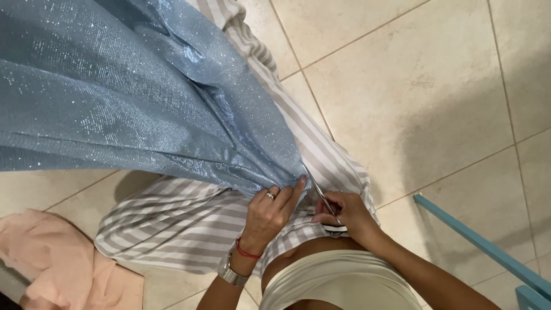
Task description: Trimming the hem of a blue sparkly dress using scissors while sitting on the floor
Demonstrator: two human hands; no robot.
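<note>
A glittery light blue fabric (126, 97) drapes from the upper left down to my hands. My left hand (271, 211), with a ring, a red string bracelet and a metal watch, pinches the blue fabric's lower edge. My right hand (344, 211) grips a pair of scissors (318, 189), whose thin blades point up-left and touch the fabric edge right beside my left index finger. Under both hands lies a grey-and-white striped cloth (183, 224).
Beige floor tiles (425, 86) fill the right and top. A peach-pink cloth (63, 264) lies on the floor at the lower left. A light blue furniture frame (488, 247) stands at the lower right.
</note>
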